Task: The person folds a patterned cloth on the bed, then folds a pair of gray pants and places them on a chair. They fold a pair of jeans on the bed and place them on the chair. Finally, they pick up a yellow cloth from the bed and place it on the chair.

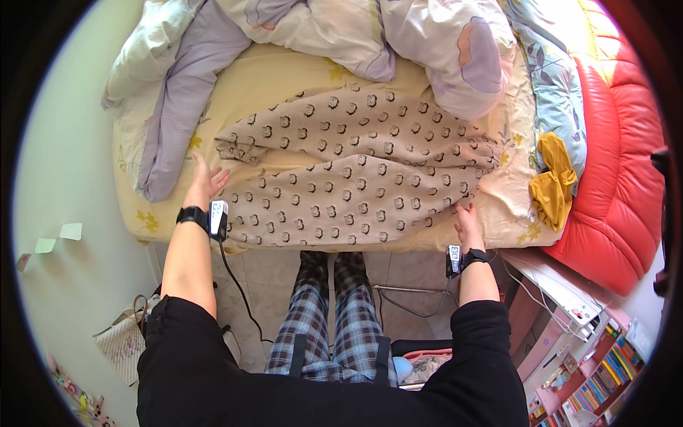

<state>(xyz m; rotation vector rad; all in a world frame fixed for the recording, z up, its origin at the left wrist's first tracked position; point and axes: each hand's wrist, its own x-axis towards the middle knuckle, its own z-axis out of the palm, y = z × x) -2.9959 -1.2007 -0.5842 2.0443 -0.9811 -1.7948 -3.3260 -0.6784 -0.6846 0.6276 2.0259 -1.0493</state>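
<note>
A pair of beige pants [341, 192] with a dark animal-face print lies spread on the bed, its legs pointing left and its waist end at the right. My left hand [208, 178] is open, palm turned up and fingers apart, beside the cuff of the nearer leg. At the near right corner of the pants, my right hand [466, 220] has its fingers stretched out by the waist edge. Whether those fingertips touch the cloth I cannot tell. Neither hand shows anything held in it.
The bed [146, 220] has a yellow floral sheet. A bunched lilac and white quilt [313, 32] lies along the far side. Mustard-yellow cloth [553, 185] rests at the right, by a blue pillow [562, 107] and red padded headboard [612, 156]. Cables hang from both wrist devices.
</note>
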